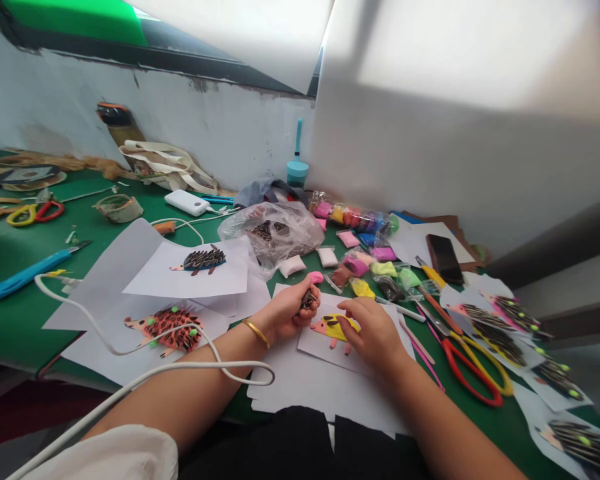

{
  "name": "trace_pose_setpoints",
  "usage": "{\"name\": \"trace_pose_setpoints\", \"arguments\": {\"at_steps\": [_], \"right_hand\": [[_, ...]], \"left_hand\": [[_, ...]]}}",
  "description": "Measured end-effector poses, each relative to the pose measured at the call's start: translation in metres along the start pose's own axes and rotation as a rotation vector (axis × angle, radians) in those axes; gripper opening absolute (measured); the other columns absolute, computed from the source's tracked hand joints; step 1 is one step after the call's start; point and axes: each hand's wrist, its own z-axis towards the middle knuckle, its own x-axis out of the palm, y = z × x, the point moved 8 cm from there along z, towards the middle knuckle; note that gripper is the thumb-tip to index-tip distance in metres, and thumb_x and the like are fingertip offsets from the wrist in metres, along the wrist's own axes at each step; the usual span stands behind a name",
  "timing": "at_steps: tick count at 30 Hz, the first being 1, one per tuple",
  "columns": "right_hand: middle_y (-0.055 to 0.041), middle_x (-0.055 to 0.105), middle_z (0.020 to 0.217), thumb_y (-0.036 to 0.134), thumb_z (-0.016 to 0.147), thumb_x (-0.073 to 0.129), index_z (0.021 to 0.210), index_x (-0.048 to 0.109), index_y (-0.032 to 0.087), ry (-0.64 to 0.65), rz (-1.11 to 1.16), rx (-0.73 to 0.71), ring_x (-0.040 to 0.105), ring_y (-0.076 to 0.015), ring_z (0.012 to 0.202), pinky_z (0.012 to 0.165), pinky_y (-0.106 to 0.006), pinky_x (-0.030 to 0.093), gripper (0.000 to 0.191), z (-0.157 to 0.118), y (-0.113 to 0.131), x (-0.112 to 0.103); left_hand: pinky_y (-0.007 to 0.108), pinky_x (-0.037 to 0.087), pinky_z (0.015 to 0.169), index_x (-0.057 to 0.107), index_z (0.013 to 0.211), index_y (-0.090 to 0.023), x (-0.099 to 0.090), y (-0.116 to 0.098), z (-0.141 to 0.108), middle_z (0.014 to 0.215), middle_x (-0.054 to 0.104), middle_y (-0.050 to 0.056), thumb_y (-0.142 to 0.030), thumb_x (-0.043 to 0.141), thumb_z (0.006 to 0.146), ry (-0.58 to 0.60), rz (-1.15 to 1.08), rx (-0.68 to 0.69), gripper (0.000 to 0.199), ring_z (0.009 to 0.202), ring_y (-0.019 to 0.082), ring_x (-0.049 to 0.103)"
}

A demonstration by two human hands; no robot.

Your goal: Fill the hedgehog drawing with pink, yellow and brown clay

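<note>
A yellow clay hedgehog (337, 329) with a pink face and pink feet lies on a white card (314, 353) in front of me. A few dark striped seeds sit on its back. Just left of and above its face, my left hand (297, 308) is curled round a small bunch of sunflower seeds (308, 300). My right hand (373, 328) is over the hedgehog's right side, thumb and fingers bent toward the yellow body; whether anything is between the fingertips is too small to tell. Pink clay (315, 277) shows beside my left hand.
Behind the hands are a plastic bag of seeds (273, 232) and several clay packets (385, 253). Finished hedgehog pictures lie left (173, 330) and right (497, 323). Red-and-yellow scissors (473, 367) and a phone (444, 258) are at right. A white cable (145, 383) crosses above my left forearm.
</note>
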Motion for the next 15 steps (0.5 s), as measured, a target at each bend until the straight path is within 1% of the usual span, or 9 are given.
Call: {"name": "trace_pose_setpoints", "arguments": {"at_steps": [3, 6, 8, 11, 15], "right_hand": [[-0.0063, 0.064, 0.089, 0.023, 0.093, 0.056, 0.106, 0.064, 0.021, -0.076, 0.068, -0.028, 0.057, -0.0209, 0.083, 0.073, -0.034, 0.046, 0.015, 0.002, 0.010, -0.008], [-0.0063, 0.064, 0.092, 0.023, 0.092, 0.059, 0.113, 0.064, 0.023, -0.095, 0.128, -0.060, 0.058, -0.0202, 0.083, 0.072, -0.034, 0.047, 0.021, 0.004, 0.019, -0.011], [-0.0057, 0.063, 0.091, 0.022, 0.092, 0.060, 0.114, 0.065, 0.024, -0.101, 0.163, -0.094, 0.057, -0.0195, 0.082, 0.071, -0.034, 0.047, 0.023, 0.004, 0.023, -0.011], [-0.0047, 0.062, 0.086, 0.020, 0.090, 0.062, 0.110, 0.068, 0.024, -0.119, 0.211, -0.122, 0.057, -0.0183, 0.078, 0.068, -0.033, 0.047, 0.021, 0.003, 0.026, -0.013], [-0.0046, 0.062, 0.083, 0.019, 0.092, 0.060, 0.102, 0.070, 0.023, -0.120, 0.250, -0.085, 0.057, -0.0178, 0.077, 0.068, -0.033, 0.048, 0.015, 0.005, 0.027, -0.014]], "left_hand": [[0.013, 0.010, 0.036, 0.052, 0.082, -0.018, 0.008, 0.007, -0.003, 0.062, 0.048, -0.003, -0.059, 0.051, 0.091, 0.042, 0.059, -0.033, 0.043, 0.036, 0.001, 0.030], [0.013, 0.011, 0.037, 0.052, 0.083, -0.018, 0.016, 0.016, -0.007, 0.060, 0.049, -0.004, -0.062, 0.052, 0.089, 0.083, 0.137, -0.047, 0.044, 0.035, 0.002, 0.029], [0.013, 0.012, 0.037, 0.051, 0.084, -0.019, 0.020, 0.021, -0.008, 0.059, 0.050, -0.004, -0.064, 0.052, 0.087, 0.109, 0.184, -0.055, 0.045, 0.035, 0.002, 0.031], [0.014, 0.014, 0.037, 0.049, 0.083, -0.019, 0.023, 0.024, -0.010, 0.058, 0.049, -0.005, -0.068, 0.051, 0.085, 0.126, 0.258, -0.049, 0.049, 0.036, 0.004, 0.032], [0.016, 0.015, 0.037, 0.051, 0.083, -0.019, 0.024, 0.025, -0.011, 0.056, 0.049, -0.004, -0.071, 0.048, 0.085, 0.120, 0.306, -0.056, 0.052, 0.037, 0.005, 0.032]]}}
